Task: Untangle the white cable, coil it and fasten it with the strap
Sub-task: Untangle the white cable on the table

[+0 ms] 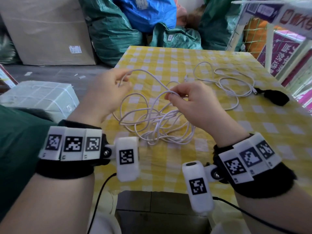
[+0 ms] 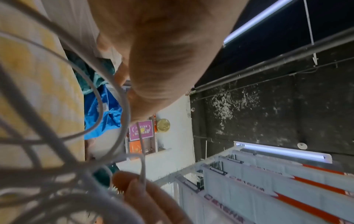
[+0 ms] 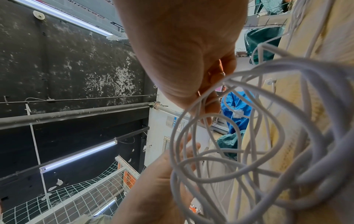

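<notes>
Two bare hands work above a table covered in a yellow-and-white checked cloth (image 1: 211, 58), each pinching a strand of the thin white cable (image 1: 157, 125). The left hand (image 1: 104, 97), at about 9 o'clock from the tangle's middle, has its thumb and forefinger closed on a raised loop of the cable, with the other fingers loosely curled behind; the left wrist view shows the cord running past that hand's fingertips (image 2: 132, 94). The right hand (image 1: 190, 105), at roughly 2 o'clock from the tangle, nips another strand between thumb and forefinger, its remaining fingers bent inward. In the right wrist view those fingers (image 3: 212, 106) grip the cord where several loops cross in front of them.

Most of the cable lies in a loose knot of overlapping loops on the cloth between the two wrists, with strands rising from it to both hands. More white cable (image 1: 226, 81) trails in open curves toward 1 o'clock, ending near a black fabric strap (image 1: 275, 97) at 3 o'clock by the table's right edge. Beyond the far edge, at 12 o'clock, stand green woven sacks (image 1: 111, 29) and a blue plastic bag (image 1: 148, 12); a large cardboard box (image 1: 47, 31) sits at 10 o'clock.
</notes>
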`<state>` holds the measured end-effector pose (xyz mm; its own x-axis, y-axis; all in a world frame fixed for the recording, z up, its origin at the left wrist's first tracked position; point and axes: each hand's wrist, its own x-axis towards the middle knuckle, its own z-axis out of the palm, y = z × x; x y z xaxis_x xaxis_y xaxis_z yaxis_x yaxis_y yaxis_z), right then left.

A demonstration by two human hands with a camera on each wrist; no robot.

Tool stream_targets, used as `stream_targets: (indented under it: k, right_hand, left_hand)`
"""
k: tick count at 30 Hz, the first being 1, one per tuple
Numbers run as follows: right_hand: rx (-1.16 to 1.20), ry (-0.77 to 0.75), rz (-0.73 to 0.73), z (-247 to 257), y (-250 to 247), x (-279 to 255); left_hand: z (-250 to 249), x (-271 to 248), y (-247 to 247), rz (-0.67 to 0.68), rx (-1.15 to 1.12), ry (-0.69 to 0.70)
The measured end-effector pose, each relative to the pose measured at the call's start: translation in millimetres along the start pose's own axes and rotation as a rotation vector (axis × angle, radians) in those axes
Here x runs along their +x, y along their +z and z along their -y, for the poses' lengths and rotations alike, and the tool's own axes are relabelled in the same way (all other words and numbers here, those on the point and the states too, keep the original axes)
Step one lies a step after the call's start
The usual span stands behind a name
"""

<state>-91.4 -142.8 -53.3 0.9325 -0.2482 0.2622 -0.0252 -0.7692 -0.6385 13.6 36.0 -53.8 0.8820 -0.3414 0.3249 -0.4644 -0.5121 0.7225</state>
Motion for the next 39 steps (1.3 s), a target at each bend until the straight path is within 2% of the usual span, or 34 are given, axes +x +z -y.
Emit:
stream_targets:
  k: [4,6,9,11,14,16,17,19,24,26,27,29,32,35,39]
  right_hand:
    - [0.017,-0.030,0.002,5,0,-2]
    - [0.015,-0.045,-0.001,5,1,-3]
    - [0.016,-0.047,-0.002,3,1,-4]
    - [0.020,-0.033,-0.008,1,0,-3]
    - [0.020,-0.007,-0.011,-1,-1,-1]
    - [0.016,-0.001,-0.017,-1,0,-1]
    - [0.013,0.002,-0.020,-2,0,-1]
    - [0.010,0.010,-0.019,-3,1,0]
    - [0.032,-0.035,-0.026,-3,1,0]
    - [0.034,-0.040,-0.025,-3,0,-1]
    - [0.033,-0.038,-0.023,-3,-1,-1]
    - [0.031,-0.031,-0.021,-6,-1,0]
    - [0.022,-0.003,-0.023,-10,-1,2]
    - [0.007,0.018,-0.020,-11,0,2]
    - [-0.021,0.059,-0.079,-12,-3,2]
  left_hand:
    - [-17,-6,13,0.124,0.156,0.231]
    - [-19,-7,16,0.163,0.106,0.239]
    - [-20,-8,19,0.184,-0.058,0.176]
    - [-15,-4,16,0.053,-0.129,0.143]
    - [-1,3,7,-0.245,-0.178,0.017]
    - [6,6,0,-0.329,-0.174,-0.072]
    - [8,7,-1,-0.328,-0.146,-0.092]
    - [7,7,-1,-0.254,-0.112,-0.066]
    - [-9,-3,11,0.096,-0.011,0.115]
    - [-13,-5,13,0.170,-0.065,0.124]
    - [-14,-6,13,0.165,-0.087,0.125]
    - [-10,-3,10,0.051,-0.099,0.109]
    - [3,5,0,-0.217,-0.108,0.023]
    - [13,11,-6,-0.352,-0.132,-0.066]
    - [23,17,-14,-0.535,-0.137,-0.108]
